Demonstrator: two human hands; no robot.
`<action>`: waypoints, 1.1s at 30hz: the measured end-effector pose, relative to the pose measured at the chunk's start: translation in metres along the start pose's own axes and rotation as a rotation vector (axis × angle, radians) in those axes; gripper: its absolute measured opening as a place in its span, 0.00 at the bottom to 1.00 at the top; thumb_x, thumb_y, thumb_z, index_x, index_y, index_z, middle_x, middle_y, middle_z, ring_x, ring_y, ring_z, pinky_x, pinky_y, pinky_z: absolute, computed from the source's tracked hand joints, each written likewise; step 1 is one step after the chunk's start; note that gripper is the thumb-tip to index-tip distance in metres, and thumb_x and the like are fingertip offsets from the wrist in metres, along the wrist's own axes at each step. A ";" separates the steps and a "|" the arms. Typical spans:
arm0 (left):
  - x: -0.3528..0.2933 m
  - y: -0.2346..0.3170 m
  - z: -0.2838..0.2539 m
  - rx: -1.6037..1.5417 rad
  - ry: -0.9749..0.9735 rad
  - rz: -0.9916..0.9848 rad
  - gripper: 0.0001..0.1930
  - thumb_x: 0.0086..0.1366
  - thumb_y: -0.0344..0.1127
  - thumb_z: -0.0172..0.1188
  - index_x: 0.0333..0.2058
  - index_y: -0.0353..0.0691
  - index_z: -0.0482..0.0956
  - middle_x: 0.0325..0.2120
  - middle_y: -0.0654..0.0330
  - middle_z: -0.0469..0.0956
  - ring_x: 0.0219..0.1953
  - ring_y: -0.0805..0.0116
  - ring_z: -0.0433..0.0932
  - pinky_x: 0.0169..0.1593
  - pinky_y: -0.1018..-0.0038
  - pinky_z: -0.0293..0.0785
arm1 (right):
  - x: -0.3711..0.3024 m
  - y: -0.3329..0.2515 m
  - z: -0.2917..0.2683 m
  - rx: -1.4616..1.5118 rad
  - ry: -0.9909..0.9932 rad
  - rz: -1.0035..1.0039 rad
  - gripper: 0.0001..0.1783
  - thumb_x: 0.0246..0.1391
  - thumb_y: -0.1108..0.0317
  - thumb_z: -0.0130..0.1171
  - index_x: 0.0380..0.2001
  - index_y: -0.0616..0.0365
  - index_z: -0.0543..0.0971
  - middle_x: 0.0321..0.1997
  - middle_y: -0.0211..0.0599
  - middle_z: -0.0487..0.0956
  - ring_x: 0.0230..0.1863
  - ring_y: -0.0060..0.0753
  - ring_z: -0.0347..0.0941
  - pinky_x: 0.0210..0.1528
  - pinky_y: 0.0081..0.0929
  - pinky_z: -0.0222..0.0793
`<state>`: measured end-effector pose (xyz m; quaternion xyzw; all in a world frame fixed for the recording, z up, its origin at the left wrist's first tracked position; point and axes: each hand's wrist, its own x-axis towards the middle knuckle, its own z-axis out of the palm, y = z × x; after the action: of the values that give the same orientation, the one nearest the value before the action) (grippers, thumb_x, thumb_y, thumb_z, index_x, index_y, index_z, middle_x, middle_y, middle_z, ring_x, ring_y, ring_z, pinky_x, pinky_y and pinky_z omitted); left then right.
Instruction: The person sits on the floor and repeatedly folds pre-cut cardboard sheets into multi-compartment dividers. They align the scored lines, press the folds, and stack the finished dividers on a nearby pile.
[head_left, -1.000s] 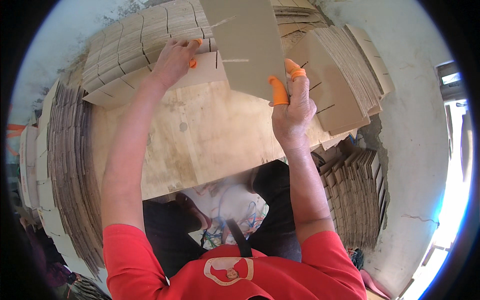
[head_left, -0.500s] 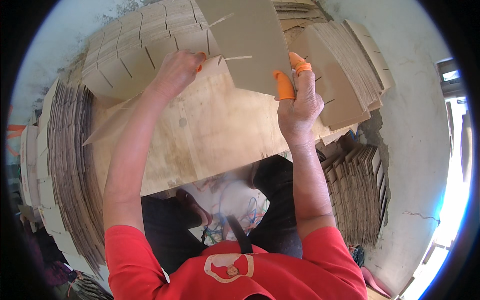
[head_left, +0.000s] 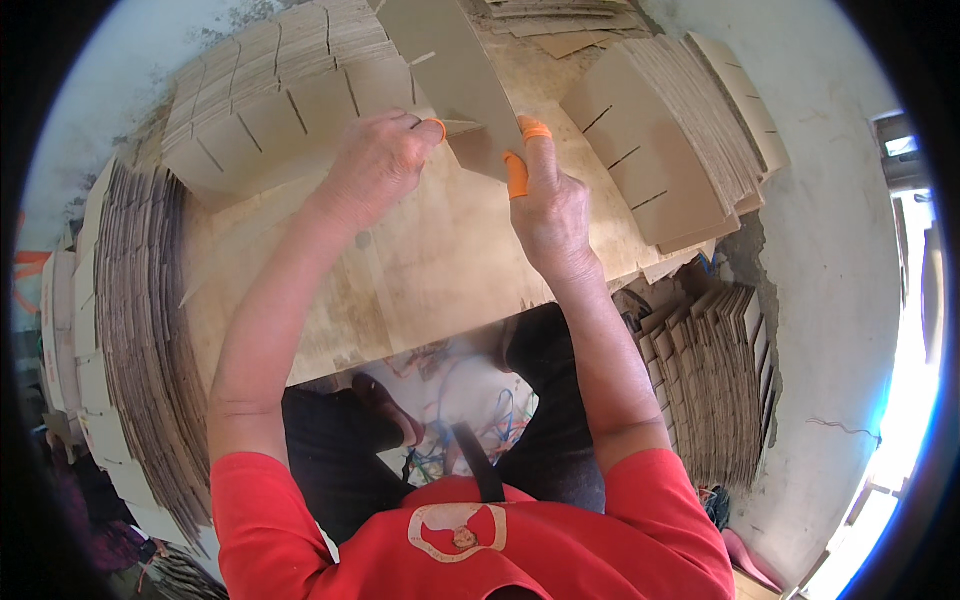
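My right hand (head_left: 553, 215), with orange finger covers on the thumb and a finger, grips the lower right edge of a tall slotted cardboard sheet (head_left: 447, 85). The sheet stands upright over the wooden table. Opposite it, my left hand (head_left: 380, 165) is closed, one orange cover showing at its fingertips. It pinches a second cardboard piece (head_left: 463, 127), seen almost edge-on, whose tip pokes out toward the lower part of the sheet. Most of this piece is hidden by my left hand and forearm. Whether the two pieces touch, I cannot tell.
A row of slotted cardboard sheets (head_left: 270, 110) stands along the table's (head_left: 400, 270) far left. Another stack (head_left: 660, 140) leans at the right. Tall cardboard piles (head_left: 145, 330) rise on the left, with more (head_left: 710, 380) below on the right by the wall (head_left: 830, 300).
My right hand has moved left with the tall cardboard sheet, uncovering part of the right stack. My left hand has shifted slightly right and nearer the sheet.
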<state>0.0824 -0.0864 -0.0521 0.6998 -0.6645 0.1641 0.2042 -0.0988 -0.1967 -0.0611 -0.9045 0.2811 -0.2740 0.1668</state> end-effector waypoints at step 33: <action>0.018 -0.122 0.059 0.401 0.003 -0.357 0.23 0.52 0.30 0.66 0.48 0.42 0.71 0.39 0.58 0.76 0.50 0.59 0.72 0.49 0.64 0.70 | -0.013 0.001 0.029 0.312 0.054 -0.171 0.48 0.51 0.90 0.51 0.73 0.47 0.49 0.44 0.43 0.82 0.37 0.33 0.78 0.43 0.18 0.72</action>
<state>0.2029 -0.1278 -0.1022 0.8321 -0.4846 0.2547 0.0882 -0.0906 -0.1855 -0.0897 -0.8806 0.1615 -0.3515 0.2736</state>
